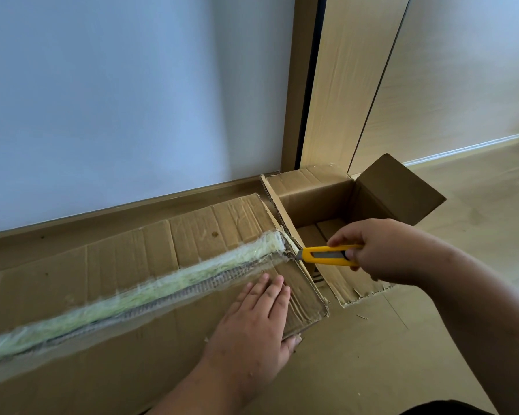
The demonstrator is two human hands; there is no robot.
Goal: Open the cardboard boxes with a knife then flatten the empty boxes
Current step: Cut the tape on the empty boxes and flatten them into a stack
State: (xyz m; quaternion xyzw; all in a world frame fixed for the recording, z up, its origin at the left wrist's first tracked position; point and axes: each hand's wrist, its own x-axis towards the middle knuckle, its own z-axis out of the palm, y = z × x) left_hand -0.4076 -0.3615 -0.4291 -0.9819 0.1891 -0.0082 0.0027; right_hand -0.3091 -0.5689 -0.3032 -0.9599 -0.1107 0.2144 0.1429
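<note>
A long closed cardboard box lies on the floor along the wall. A strip of clear and yellowish tape runs down its top seam. My left hand presses flat on the box top near its right end, thumb over the edge. My right hand grips a yellow utility knife. The blade tip touches the tape at the right end of the seam. Just beyond stands a smaller open cardboard box with its flaps spread out.
A white wall with a brown baseboard runs behind the boxes. A wooden door frame and a flat cardboard sheet stand upright at the back right. Light wooden floor lies to the right and front.
</note>
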